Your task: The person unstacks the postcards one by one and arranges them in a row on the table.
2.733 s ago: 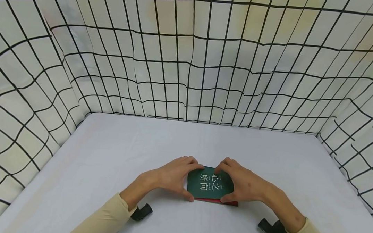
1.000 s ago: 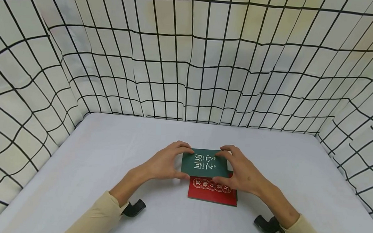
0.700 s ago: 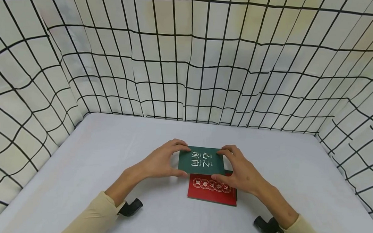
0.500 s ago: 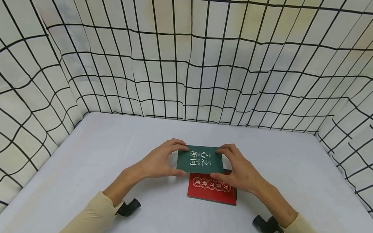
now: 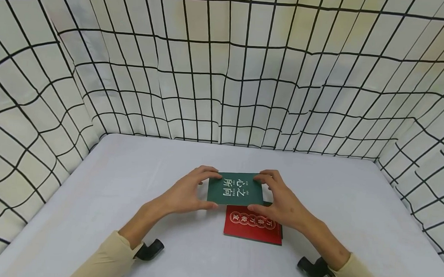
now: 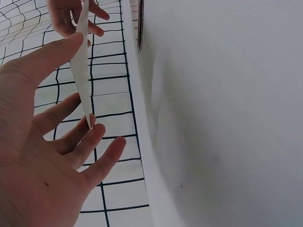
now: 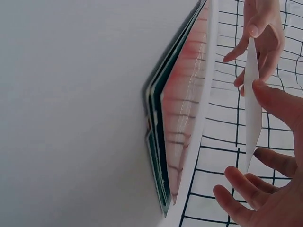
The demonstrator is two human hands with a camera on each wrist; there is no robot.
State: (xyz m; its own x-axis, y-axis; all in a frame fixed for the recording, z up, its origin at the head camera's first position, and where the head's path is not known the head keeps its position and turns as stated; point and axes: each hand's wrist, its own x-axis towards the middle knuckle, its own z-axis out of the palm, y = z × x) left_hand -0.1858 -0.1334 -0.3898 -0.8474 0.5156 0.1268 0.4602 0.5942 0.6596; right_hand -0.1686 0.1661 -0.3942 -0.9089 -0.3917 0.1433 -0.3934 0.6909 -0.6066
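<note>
The grip of the left hand (image 5: 184, 192) pinches one end of a green card (image 5: 236, 188), and the grip of the right hand (image 5: 284, 203) pinches the other end. Each thumb is on the near edge, with fingers bent over to the far edge. The hands face each other, and the card is up off the table (image 5: 73, 210). From the head, you see white writing on the card. Both wrist views show it from the side, thin, with a pale underside. The right wrist view also shows a gap between it and a red card (image 5: 252, 224), which has thin green layers under it. From the head, the red card's row of round signs shows. A black bent thing (image 5: 149, 250) pokes out by the left sleeve (image 5: 105, 253). Behind the table is a white wall with black lines (image 5: 224, 74).
</note>
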